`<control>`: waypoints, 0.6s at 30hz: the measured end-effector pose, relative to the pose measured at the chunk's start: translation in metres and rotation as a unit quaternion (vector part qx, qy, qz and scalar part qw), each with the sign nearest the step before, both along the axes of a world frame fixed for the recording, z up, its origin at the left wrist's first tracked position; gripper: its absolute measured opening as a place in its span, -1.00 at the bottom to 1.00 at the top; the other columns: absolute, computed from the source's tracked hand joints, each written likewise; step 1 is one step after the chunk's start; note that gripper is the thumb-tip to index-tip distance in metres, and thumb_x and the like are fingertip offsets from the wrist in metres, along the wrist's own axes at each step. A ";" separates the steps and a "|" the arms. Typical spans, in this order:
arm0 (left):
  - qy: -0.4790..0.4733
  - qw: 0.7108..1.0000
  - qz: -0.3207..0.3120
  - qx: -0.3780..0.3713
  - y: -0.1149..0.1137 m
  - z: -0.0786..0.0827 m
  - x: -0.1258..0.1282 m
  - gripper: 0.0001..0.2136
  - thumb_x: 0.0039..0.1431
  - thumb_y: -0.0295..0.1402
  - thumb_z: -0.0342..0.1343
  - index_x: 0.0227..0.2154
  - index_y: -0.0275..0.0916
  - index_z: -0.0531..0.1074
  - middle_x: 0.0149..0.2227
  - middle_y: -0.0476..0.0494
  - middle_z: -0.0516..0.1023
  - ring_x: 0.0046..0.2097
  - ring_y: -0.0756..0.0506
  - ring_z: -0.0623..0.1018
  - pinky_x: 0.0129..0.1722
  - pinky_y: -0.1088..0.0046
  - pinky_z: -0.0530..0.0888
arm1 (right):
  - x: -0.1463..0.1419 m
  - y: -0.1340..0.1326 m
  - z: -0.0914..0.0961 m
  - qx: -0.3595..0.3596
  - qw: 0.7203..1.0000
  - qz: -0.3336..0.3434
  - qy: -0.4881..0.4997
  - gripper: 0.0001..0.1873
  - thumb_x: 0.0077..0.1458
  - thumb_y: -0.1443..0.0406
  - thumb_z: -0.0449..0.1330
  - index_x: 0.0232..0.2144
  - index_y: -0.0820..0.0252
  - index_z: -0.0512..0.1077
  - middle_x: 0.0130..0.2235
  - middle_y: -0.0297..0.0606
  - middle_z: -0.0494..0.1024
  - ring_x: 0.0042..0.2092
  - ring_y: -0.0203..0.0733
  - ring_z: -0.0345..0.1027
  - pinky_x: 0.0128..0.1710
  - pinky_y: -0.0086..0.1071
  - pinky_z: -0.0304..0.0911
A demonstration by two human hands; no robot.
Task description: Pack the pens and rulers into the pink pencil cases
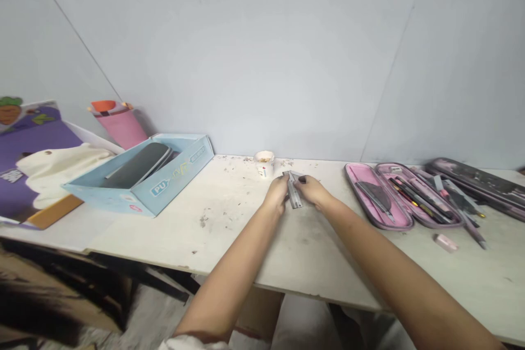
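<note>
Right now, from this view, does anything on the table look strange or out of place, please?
Yes: small shavings and dark crumbs are scattered over the white table top, thickest along its back edge around the small white cup. They look like spilled waste, but I cannot tell where they came from.

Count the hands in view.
2: the left hand and the right hand, both at a flat metal strip near the far edge of the table.
</note>
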State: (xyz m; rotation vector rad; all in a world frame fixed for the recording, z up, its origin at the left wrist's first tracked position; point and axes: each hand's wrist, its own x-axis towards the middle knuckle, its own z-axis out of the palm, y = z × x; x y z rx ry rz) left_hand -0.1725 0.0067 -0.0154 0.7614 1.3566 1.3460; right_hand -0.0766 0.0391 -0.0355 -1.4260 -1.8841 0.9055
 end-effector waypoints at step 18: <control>0.043 0.977 -0.160 0.130 0.006 0.000 0.157 -0.64 0.06 -0.23 0.04 -0.09 -0.26 0.38 -0.02 -0.25 0.44 0.06 -0.17 0.38 0.05 0.29 0.27 | 0.165 -0.018 0.003 0.162 0.978 -0.107 -0.070 -0.52 0.04 0.43 -0.02 0.05 0.39 0.20 0.04 0.02 0.36 0.07 -0.13 0.24 0.06 -0.30 0.10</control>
